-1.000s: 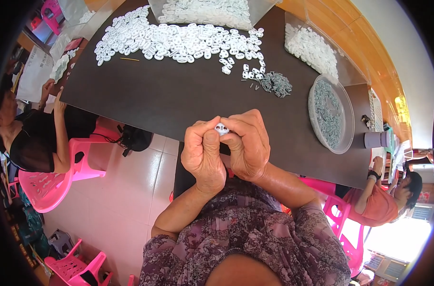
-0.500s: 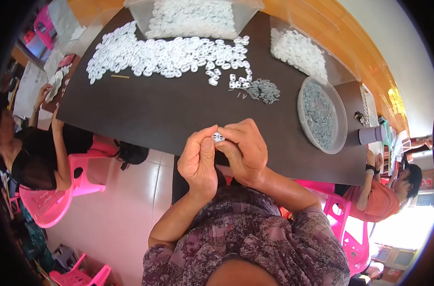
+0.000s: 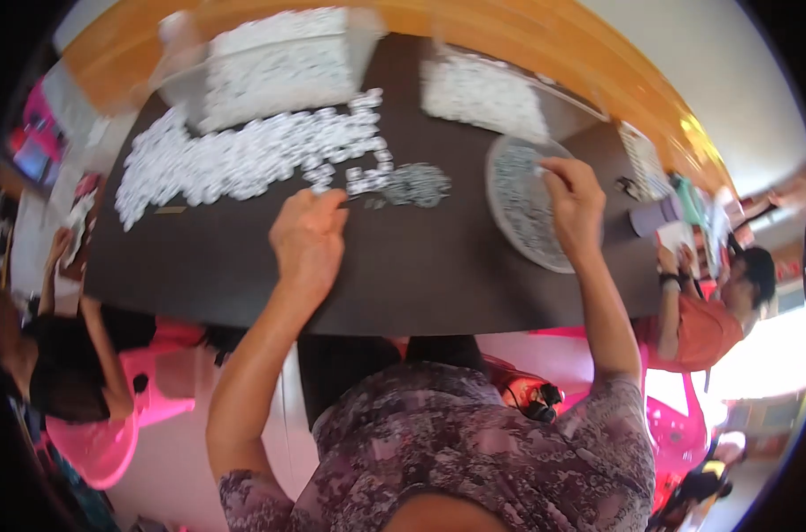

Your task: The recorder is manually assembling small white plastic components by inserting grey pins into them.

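- At the bottom centre of the frame, the person's purple patterned fabric top (image 3: 474, 452) fills the lower edge, both bare forearms rising from it.
- The dark brown matt tabletop (image 3: 243, 275) spans the middle of the frame; pink moulded plastic chairs (image 3: 101, 434) show at lower left and lower right.
- The left hand (image 3: 307, 238), left of centre, lies knuckles up on the table, fingers curled together at the near edge of the long spread of small white plastic pieces (image 3: 243, 160); whether it pinches a piece cannot be told.
- Just right of it, a small heap of grey metal bits (image 3: 416, 183) touches that white spread.
- The right hand (image 3: 573, 197), right of centre, reaches over the round shallow grey tray (image 3: 518, 217) of tiny grey parts, fingertips pinched together on a small white piece at the tray's top.
- Farther up, a clear rectangular plastic box (image 3: 279, 66) holds white pieces, blurred; another flat white pile (image 3: 482, 93) lies at upper centre-right.
- At the far right, another person in an orange top (image 3: 700, 328) sits by the table.
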A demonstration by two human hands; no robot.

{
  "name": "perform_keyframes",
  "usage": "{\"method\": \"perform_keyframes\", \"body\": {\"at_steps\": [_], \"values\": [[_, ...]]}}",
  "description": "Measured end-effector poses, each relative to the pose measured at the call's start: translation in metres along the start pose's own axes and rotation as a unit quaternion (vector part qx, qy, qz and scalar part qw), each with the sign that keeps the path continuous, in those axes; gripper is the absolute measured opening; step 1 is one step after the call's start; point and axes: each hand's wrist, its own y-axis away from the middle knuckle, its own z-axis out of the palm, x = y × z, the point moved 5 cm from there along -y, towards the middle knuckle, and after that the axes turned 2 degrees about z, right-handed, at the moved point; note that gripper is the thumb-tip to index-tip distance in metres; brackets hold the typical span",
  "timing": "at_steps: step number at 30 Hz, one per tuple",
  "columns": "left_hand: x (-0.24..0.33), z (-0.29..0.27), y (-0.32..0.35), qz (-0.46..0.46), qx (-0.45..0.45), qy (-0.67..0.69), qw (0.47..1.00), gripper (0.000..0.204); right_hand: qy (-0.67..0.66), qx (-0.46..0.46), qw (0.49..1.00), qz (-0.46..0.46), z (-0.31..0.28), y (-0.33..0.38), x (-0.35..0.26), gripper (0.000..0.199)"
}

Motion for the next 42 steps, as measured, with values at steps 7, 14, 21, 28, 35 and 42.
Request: {"method": "perform_keyframes", "body": {"at_steps": [7, 14, 21, 28, 35, 42], "values": [[0.002, 0.014, -0.007, 0.024, 0.0, -0.044, 0.999, 0.018, -0.096, 0.015, 0.978, 0.185, -0.008, 0.004, 0.037, 0.015], [0.001, 0.015, -0.009, 0.006, -0.005, -0.049, 0.999, 0.014, -0.025, 0.095, 0.994, 0.055, -0.032, -0.043, 0.014, 0.012], [-0.001, 0.023, -0.013, 0.011, 0.003, -0.012, 1.0, 0.01, 0.11, 0.118, 0.985, -0.06, -0.024, -0.144, 0.005, 0.016], [-0.001, 0.027, -0.007, 0.04, -0.002, -0.057, 0.998, 0.01, -0.032, 0.031, 0.968, -0.248, 0.039, -0.064, -0.09, 0.016], [-0.003, 0.027, -0.007, 0.05, -0.044, -0.081, 0.994, 0.007, -0.183, -0.13, 0.957, -0.183, 0.115, -0.011, -0.117, 0.014], [-0.012, -0.011, 0.002, 0.0, -0.043, 0.028, 0.999, 0.005, -0.152, -0.174, 0.947, -0.223, 0.156, 0.005, -0.136, 0.014]]}}
